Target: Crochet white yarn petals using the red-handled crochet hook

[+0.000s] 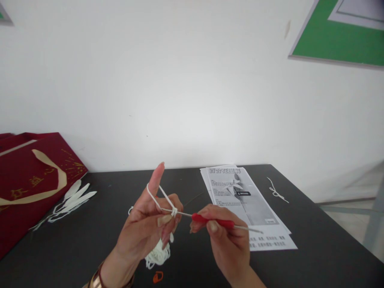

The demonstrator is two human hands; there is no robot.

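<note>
Pinching yarn (174,212) at its knot in left hand (142,231), raising index apparently for tension, and pinching red-gripped hook (215,221) in right hand (230,241), likely for control, above table (186,276).

From where I stand, a hand could pass over the bare strip of black table (183,184) between the dark red bag (45,188) with the white strips (75,200) beside it and the printed sheets (252,204), or along the right side of the tabletop, where only a small piece of string (276,192) lies. The wall (180,80) closes off the far edge, and near the front the ball of white yarn (158,254) and an orange clip (157,277) stand in the way.
</note>
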